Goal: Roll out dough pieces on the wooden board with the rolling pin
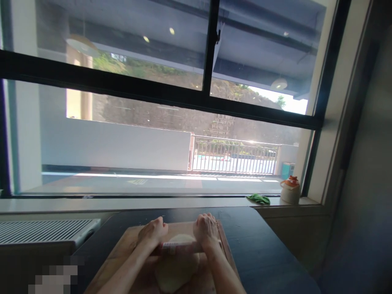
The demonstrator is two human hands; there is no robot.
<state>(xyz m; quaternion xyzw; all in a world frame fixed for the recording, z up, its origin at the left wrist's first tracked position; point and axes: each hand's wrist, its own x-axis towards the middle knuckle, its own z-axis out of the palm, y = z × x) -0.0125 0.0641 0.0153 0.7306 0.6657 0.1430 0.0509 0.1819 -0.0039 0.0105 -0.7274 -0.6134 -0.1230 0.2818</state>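
Note:
A flat sheet of pale dough (177, 271) lies on a wooden board (119, 255), and its far part shows beyond the rolling pin (180, 248). The pin lies crosswise over the dough and has a printed band near its left part. My left hand (154, 229) is curled closed at the pin's left end. At the right end my right hand (206, 228) is closed too, knuckles up. Both palms press down over the pin's ends; their undersides are hidden. A small piece of the pin's end shows past my right wrist.
The board rests on a dark table (257, 249) by a large window. On the sill (214, 203) are a green cloth (259, 199) and a pale jug with an orange top (290, 191). A white slatted unit (45, 230) stands left of the table. The lower left corner is pixelated.

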